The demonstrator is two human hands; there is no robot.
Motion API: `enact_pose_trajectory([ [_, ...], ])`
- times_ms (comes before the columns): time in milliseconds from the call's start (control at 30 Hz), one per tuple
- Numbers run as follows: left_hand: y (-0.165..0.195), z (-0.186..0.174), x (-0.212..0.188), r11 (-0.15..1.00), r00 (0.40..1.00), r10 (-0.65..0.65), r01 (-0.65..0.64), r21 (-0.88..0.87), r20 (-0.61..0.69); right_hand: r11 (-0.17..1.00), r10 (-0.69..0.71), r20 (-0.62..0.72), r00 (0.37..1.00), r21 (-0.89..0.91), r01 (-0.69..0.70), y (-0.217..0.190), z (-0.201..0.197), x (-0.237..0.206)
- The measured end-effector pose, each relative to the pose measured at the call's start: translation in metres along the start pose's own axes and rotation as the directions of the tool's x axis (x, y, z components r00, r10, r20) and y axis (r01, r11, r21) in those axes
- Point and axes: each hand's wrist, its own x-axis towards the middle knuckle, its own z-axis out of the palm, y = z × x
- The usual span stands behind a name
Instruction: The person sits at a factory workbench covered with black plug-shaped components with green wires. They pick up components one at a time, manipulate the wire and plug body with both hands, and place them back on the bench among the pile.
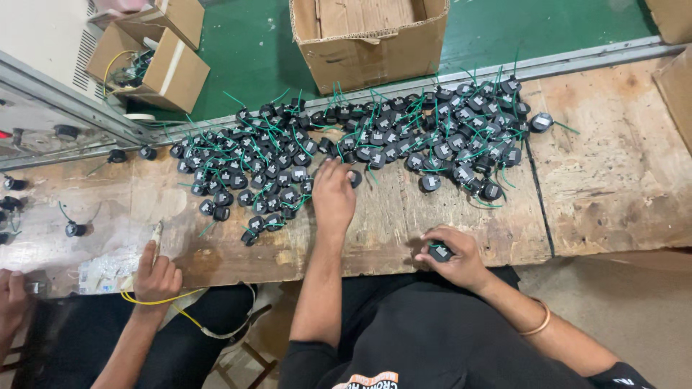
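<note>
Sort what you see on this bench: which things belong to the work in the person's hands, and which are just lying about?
In the work:
- left hand reaching into the pile of black parts with green wires
- right hand holding one black part

Lying about:
- open cardboard box
- smaller boxes
- a co-worker's hand holding a tool

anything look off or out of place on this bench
Mostly not. The black parts lie in one loose heap, but one sits apart at its right end and a few strays lie far left.
</note>
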Motion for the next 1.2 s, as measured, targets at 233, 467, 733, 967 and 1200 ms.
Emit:
enact_pose_trajectory([
  [233, 0.018, 0.003, -0.016, 0.936, 0.974, -0.227, 0.222, -0.272, 0.013, 0.997, -0.043, -0.057, 0.997, 0.061, 0.047, -0.001, -0.002, 0.004],
  [467, 0.031, -0.002, -0.004, 0.915, 0.96, 0.047, -0.152, -0.375, -0.276, 1.0, -0.025, -0.077, 0.997, -0.012, 0.025, -0.016, -0.001, 0.012],
  [733, 0.085, 0.009, -0.051, 0.725, 0.971, 0.237, -0.159, -0.671, 0.026, 0.996, 0.084, -0.002, 0.996, -0.022, -0.084, 0.008, 0.008, -0.002],
  [967, 0.079, 0.012, -0.069, 0.549, 0.952, 0.197, 0.091, -0.831, 0.235, 0.957, 0.269, 0.082, 0.96, 0.088, -0.276, 0.021, 0.0, -0.007],
  [1200, 0.081, 0.012, -0.089, 0.632, 0.932, -0.094, 0.327, -0.703, 0.35, 0.999, 0.035, 0.074, 0.997, 0.002, -0.035, 0.003, 0.004, 0.003],
])
